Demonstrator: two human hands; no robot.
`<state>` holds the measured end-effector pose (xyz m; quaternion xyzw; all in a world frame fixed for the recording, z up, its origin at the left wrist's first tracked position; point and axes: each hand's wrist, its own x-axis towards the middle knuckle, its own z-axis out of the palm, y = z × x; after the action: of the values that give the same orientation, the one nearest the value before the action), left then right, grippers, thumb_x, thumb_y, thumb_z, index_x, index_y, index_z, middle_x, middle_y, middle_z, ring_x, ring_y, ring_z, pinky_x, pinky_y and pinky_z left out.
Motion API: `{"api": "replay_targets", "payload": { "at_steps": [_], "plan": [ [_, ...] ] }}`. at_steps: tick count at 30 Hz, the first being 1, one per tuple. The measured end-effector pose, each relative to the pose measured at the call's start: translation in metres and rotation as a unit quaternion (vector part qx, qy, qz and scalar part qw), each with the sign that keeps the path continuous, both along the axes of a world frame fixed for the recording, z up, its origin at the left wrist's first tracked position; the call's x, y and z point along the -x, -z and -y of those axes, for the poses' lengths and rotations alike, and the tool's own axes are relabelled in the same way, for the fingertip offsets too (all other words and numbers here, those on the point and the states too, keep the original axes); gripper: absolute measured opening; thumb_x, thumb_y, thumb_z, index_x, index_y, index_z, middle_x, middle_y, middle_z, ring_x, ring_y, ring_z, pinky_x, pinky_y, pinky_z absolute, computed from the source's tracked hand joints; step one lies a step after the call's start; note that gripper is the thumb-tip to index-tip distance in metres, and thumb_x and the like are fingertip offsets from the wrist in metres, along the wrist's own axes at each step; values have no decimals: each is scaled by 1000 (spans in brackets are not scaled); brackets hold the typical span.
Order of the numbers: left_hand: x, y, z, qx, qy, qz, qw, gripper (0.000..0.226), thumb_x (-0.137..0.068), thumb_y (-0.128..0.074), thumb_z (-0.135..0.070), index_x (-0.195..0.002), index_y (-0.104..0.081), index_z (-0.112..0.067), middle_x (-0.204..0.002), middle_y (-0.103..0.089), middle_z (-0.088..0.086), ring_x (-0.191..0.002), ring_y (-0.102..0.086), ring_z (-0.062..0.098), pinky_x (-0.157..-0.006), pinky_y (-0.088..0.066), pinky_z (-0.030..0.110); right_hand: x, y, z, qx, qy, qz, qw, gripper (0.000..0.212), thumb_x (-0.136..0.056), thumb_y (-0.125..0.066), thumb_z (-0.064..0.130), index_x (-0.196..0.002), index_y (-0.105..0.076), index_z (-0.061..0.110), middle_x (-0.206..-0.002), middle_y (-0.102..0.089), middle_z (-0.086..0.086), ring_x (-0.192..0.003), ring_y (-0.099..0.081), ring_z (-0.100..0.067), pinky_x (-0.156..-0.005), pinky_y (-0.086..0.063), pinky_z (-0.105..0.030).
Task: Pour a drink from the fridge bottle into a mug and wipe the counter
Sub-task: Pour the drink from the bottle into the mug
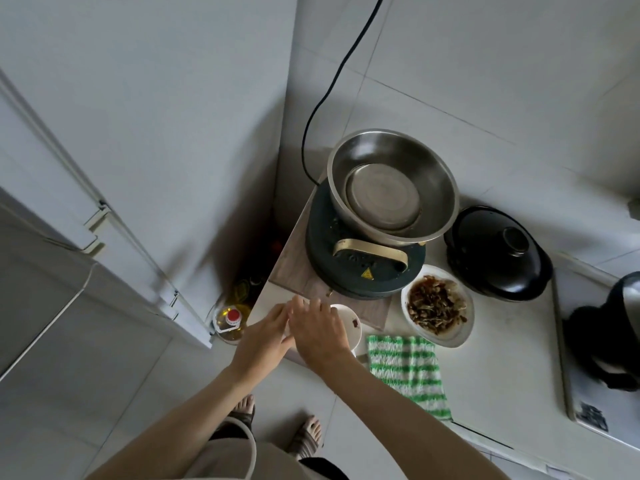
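A white mug (348, 323) stands at the near left corner of the white counter (505, 327), half hidden under my right hand (320, 329). My right hand hovers flat over the mug with fingers spread. My left hand (265, 336) is beside it at the counter's left edge, fingers extended, holding nothing. A green-and-white striped cloth (407, 370) lies flat on the counter just right of the mug. The white fridge (114, 174) stands at the left with its doors closed. No drink bottle is in view.
A steel bowl (391, 183) sits on a dark round cooker (360, 258) on a wooden board. A plate of cooked mushrooms (437, 304), a black lidded pot (498, 252) and a kettle (613, 327) are to the right. An oil bottle (231, 323) stands on the floor.
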<state>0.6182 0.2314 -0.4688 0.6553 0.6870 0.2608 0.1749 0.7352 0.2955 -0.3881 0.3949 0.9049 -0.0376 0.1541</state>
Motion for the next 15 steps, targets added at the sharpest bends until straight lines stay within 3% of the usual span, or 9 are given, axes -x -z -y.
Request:
{"api": "replay_targets", "payload": {
  "at_steps": [3,6,8,10,13,15],
  "plan": [
    [3,1,-1,8,9,-7,1000,56,-90,-44,-55,-131,-53,-17,-125,-63,-6,-79,-71,6,-66,-46,3,-12,-6,-9,20,-64,-12,998,58,-94,-62,19,-144,-32,13,-137,-46,-23,-126,-48,-39,-104,-44,-48],
    [5,-4,-2,17,14,-12,1000,50,-88,-57,-49,-125,-57,-16,-120,-66,-6,-79,-72,4,-68,-39,-5,-13,-15,-14,17,-110,-10,994,57,-95,-59,30,-145,-32,19,-142,-42,-19,-124,-48,-35,-99,-46,-44],
    [4,-8,-2,22,22,-30,999,47,-83,-68,-42,-120,-61,-15,-109,-70,-6,-74,-71,4,-60,-27,-9,-4,-23,-11,-16,-54,-23,998,58,-98,-49,47,-145,-30,19,-150,-36,-17,-126,-49,-35,-95,-49,-44],
    [3,-9,-4,9,5,-52,999,40,-80,-72,-39,-111,-66,-15,-97,-74,-6,-69,-71,7,-57,-29,-4,7,-35,-8,-25,40,-42,998,58,-99,-44,55,-142,-34,18,-145,-42,-15,-121,-54,-35,-91,-54,-45],
    [1,-5,-7,14,-16,-21,1000,41,-74,-82,-26,-109,-65,-14,-102,-72,-3,-67,-72,14,-54,-40,9,19,-38,-4,-4,15,51,999,44,-92,-68,31,-131,-51,17,-122,-49,-15,-100,-64,-36,-72,-58,-41],
    [4,2,-8,19,4,-30,999,46,-76,-79,-26,-117,-61,-13,-111,-68,-1,-68,-72,16,-53,-49,17,19,-32,-1,9,41,74,996,47,-93,-65,19,-134,-44,9,-119,-55,-17,-99,-66,-36,-61,-51,-38]
  ]
}}
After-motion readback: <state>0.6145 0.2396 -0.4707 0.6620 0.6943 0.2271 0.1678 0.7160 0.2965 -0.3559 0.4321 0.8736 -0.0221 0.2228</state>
